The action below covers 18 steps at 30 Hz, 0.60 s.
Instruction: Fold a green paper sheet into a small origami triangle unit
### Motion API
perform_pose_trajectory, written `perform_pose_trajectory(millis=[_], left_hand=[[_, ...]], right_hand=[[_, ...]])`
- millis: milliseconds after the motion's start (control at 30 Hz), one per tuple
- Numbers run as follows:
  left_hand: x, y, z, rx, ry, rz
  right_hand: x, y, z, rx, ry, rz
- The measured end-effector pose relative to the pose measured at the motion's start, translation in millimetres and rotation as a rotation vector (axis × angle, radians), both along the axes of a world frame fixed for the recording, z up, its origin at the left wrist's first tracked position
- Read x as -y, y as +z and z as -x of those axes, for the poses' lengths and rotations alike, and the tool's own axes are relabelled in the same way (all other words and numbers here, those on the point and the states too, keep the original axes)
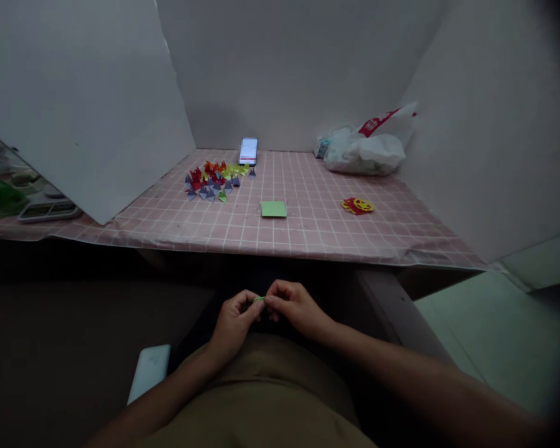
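Currently both hands [231, 320] [301, 305] pinching green paper [259, 298], open gap before table edge [280, 250].

One green piece [259, 298] between the fingers [280, 303]; beyond them, one green pad [274, 210], one phone [249, 151], one white bag [371, 154], one red-and-yellow heap [358, 206], and over a dozen folded paper shapes [210, 181], too crowded to count exactly; to their left, one white slab [150, 371].

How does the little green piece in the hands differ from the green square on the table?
The green piece is held in the fingertips of the left hand and right hand, while the green square lies untouched on the checked tablecloth. The green piece shows as a small, thin sliver; the green square shows a broader, flat face. Both are light green.
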<state>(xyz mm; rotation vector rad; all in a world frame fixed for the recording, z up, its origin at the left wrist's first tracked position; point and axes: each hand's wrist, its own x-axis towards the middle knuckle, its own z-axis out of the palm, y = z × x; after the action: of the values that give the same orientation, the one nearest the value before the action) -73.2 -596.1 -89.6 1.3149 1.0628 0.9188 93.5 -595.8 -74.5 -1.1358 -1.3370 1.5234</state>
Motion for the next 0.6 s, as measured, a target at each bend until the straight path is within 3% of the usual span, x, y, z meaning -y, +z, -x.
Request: perform_pose_trajectory(millis=[200, 400, 600], left_hand=[[0.8, 2.1, -1.9, -0.025, -0.052, -0.013], [2.0, -6.4, 0.5, -0.058, -0.042, -0.042], [2.7, -3.8, -1.8, -0.039, -0.093, -0.030]], right_hand=[[3.0, -1.6, 1.5, 0.099, -0.058, -0.076], [1.9, -4.6, 1.2, 0.161, 0.064, -0.070], [5.3, -5.3, 1.1, 0.256, -0.026, -0.227]])
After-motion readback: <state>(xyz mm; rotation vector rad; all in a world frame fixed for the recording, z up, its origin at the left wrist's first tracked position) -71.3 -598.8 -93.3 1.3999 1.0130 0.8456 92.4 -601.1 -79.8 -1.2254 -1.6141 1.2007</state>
